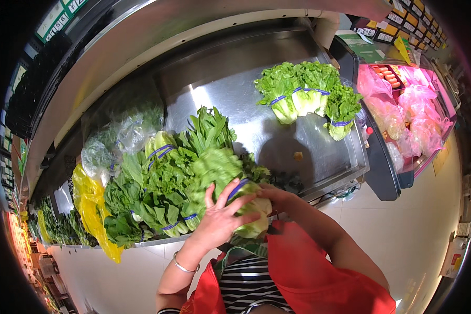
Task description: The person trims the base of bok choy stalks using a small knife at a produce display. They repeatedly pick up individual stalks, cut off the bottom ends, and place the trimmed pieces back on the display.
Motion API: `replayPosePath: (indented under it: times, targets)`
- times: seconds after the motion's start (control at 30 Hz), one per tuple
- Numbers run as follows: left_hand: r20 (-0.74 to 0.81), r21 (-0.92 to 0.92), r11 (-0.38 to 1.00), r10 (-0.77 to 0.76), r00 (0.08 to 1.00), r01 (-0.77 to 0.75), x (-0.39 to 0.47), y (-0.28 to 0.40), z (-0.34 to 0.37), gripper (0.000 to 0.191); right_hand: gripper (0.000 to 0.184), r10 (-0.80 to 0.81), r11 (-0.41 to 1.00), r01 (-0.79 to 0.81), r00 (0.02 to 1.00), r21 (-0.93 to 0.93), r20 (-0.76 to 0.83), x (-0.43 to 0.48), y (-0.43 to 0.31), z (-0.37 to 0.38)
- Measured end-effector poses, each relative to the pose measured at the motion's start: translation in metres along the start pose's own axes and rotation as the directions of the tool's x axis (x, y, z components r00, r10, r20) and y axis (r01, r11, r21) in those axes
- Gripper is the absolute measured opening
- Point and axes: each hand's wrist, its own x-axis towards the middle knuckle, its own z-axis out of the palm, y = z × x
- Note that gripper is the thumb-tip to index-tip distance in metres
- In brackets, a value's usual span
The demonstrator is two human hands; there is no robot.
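A bunch of leafy lettuce [216,168] is held in front of my body between both hands. Its leaves are slightly blurred and point away from me, with the pale stem end towards my red apron. A purple-blue band circles its middle. My left hand [223,221] is spread over the top and near side of the bunch, fingers across the band. On the other side, my right hand [275,197] grips close to the stem end, with its fingertips partly hidden. Just left of the bunch lie banded leafy greens [165,172] in a heap.
Several banded lettuces [302,86] sit at the right of the stainless steel display counter [231,86]. Left are bagged greens [121,137] and a yellow plastic bag [92,212] draped over the front edge. A pink-lit case [416,114] stands at right; an overhead canopy [90,74] borders the back.
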Motion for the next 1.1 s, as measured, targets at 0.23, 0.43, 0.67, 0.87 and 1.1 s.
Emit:
replayPosePath:
  times: [0.23, 0.43, 0.67, 0.87, 1.1]
  targets:
    - [-0.263, -0.205, 0.952, -0.275, 0.925, 0.225, 0.023, 0.008, 0.015, 0.081, 0.051, -0.575, 0.803, 0.485, 0.472, -0.348, -0.669, -0.076, -0.03, -0.073]
    - [-0.14, -0.395, 0.83, -0.477, 0.868, 0.392, -0.002, 0.001, 0.049, 0.09, 0.044, -0.875, 0.481, 0.057, -0.038, -0.875, -0.484, -0.117, -0.109, -0.161]
    - [-0.023, -0.459, 0.69, -0.639, 0.769, 0.56, -0.055, -0.005, 0.102, 0.083, 0.045, -0.937, 0.348, -0.499, -0.209, -0.794, -0.28, -0.105, -0.104, -0.199]
    - [0.018, -0.523, 0.595, -0.708, 0.706, 0.61, -0.096, -0.006, 0.122, 0.077, 0.033, -0.901, 0.27, -0.456, -0.43, -0.848, -0.056, -0.101, -0.093, -0.16]
    - [-0.032, -0.6, 0.545, -0.747, 0.664, 0.585, -0.113, -0.006, 0.136, 0.074, 0.022, -0.913, -0.084, -0.491, 0.386, -0.867, -0.13, -0.048, -0.032, -0.155]
